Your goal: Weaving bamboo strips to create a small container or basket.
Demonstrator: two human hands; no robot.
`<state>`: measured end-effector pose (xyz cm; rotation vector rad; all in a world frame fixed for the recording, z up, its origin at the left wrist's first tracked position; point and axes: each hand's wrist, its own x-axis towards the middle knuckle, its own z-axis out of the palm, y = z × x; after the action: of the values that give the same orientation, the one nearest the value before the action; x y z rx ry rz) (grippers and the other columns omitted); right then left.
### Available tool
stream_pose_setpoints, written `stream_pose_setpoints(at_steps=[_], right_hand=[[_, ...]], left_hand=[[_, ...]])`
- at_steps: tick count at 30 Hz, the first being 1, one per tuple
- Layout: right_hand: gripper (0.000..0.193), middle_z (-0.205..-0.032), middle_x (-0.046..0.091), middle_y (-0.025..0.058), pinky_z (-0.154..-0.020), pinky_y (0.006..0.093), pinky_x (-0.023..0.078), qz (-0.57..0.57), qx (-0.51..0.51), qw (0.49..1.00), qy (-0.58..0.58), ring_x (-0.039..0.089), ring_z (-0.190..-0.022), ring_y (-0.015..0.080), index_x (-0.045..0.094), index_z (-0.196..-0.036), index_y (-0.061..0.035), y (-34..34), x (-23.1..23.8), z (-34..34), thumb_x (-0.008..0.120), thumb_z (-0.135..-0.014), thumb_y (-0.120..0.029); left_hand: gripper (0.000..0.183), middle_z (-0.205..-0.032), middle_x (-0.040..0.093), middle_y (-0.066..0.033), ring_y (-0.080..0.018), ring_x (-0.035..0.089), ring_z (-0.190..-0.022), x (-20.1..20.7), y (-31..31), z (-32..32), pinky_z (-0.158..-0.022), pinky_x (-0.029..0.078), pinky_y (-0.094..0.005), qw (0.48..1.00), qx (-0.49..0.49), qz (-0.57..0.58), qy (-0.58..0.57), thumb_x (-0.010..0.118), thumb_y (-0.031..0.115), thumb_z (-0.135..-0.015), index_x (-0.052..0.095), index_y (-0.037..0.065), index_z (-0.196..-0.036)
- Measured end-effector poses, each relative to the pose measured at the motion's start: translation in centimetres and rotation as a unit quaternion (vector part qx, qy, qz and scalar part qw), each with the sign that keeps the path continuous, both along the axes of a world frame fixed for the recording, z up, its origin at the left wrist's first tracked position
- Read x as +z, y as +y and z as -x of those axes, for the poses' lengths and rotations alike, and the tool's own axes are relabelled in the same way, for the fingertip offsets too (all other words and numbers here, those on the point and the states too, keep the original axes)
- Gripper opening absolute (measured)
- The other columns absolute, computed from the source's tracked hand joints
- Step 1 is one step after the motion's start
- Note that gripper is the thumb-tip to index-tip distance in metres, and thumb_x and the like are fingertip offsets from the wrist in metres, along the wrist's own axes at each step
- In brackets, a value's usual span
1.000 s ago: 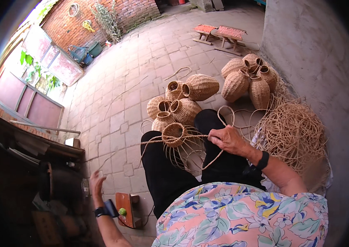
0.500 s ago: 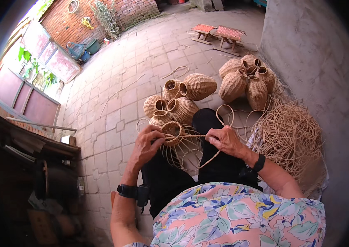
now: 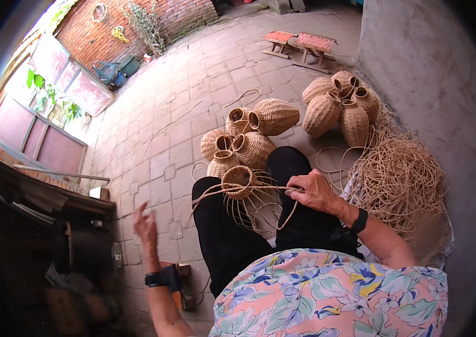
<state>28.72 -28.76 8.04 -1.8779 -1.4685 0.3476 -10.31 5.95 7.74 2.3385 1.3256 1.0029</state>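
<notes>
A twisted straw-coloured cord (image 3: 270, 187) runs across my knees, and my right hand (image 3: 315, 194) pinches its right end, with a tail of the cord hanging below. The cord's left end droops past my left knee. Behind it, between my knees, a small woven basket (image 3: 238, 169) shows its round mouth, and loose strands (image 3: 243, 213) fan out toward me. My left hand (image 3: 145, 227) is off to the left over the paving, a little blurred, fingers apart and holding nothing.
Several woven vase-shaped baskets (image 3: 275, 117) cluster beyond my knees; another group (image 3: 355, 123) stands to the right. A tangled heap of cord (image 3: 403, 188) lies by the wall (image 3: 429, 73). Two low stools (image 3: 315, 43) sit farther off. A wooden object (image 3: 179, 299) is beside my left forearm.
My left hand has let go of the cord and swung out to the left. The cord's left end now hangs over my knee. The loop above my right hand is gone.
</notes>
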Motion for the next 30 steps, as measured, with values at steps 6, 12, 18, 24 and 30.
stream_pose_setpoints(at_steps=[6, 12, 18, 24, 30], right_hand=[[0.017, -0.074, 0.068, 0.0037, -0.077, 0.0388, 0.041, -0.002, -0.009, 1.000, 0.005, 0.065, -0.071, 0.0254, 0.068, -0.088, -0.0122, -0.4, -0.2, -0.2, 0.068, -0.086, -0.029], [0.012, -0.069, 0.065, 0.0043, -0.074, 0.0398, 0.042, -0.013, -0.041, 0.999, 0.026, 0.065, -0.067, 0.0249, 0.067, -0.090, -0.0123, -0.9, -0.5, -0.3, 0.068, -0.083, -0.022], [0.010, -0.065, 0.062, 0.0070, -0.068, 0.0396, 0.046, 0.010, -0.109, 0.992, 0.063, 0.065, -0.064, 0.0278, 0.063, -0.090, -0.0091, -1.6, 0.0, -0.6, 0.066, -0.081, -0.013], [0.009, -0.079, 0.063, 0.0117, -0.066, 0.0400, 0.051, -0.118, -0.076, 0.989, 0.045, 0.065, -0.071, 0.0308, 0.063, -0.090, -0.0058, 2.1, 1.0, -0.6, 0.063, -0.082, -0.011], [0.027, -0.083, 0.065, 0.0139, -0.069, 0.0440, 0.051, -0.087, 0.081, 0.977, -0.178, 0.066, -0.077, 0.0328, 0.068, -0.082, -0.0036, 11.4, 4.2, 2.1, 0.061, -0.087, -0.029]], left_hand=[[0.015, -0.097, 0.067, -0.0104, -0.0300, 0.066, -0.082, 5.3, -12.9, -15.7, -0.069, 0.052, -0.0370, 0.950, -0.282, 0.060, 0.123, 0.070, 0.012, -0.085, 0.068, 0.005, -0.099], [0.010, -0.079, 0.065, -0.0140, -0.0364, 0.065, -0.073, 3.3, -11.4, -15.5, -0.067, 0.050, -0.0437, 0.964, -0.253, 0.032, 0.072, 0.066, 0.016, -0.090, 0.066, 0.007, -0.094], [0.015, -0.074, 0.066, -0.0055, -0.0144, 0.061, -0.056, -4.0, 5.4, 1.5, -0.043, 0.048, -0.0299, 0.935, 0.134, 0.118, -0.307, 0.058, 0.019, -0.094, 0.068, 0.008, -0.094], [0.026, -0.091, 0.063, -0.0081, -0.0160, 0.060, -0.060, -5.7, 4.7, 10.9, -0.044, 0.048, -0.0289, 0.853, 0.349, 0.246, -0.300, 0.064, 0.015, -0.089, 0.062, 0.005, -0.113], [0.020, -0.100, 0.068, -0.0081, -0.0164, 0.066, -0.084, -5.0, -2.8, 0.9, -0.080, 0.053, -0.0282, 0.986, 0.088, 0.086, -0.115, 0.065, 0.006, -0.087, 0.067, 0.002, -0.107]])
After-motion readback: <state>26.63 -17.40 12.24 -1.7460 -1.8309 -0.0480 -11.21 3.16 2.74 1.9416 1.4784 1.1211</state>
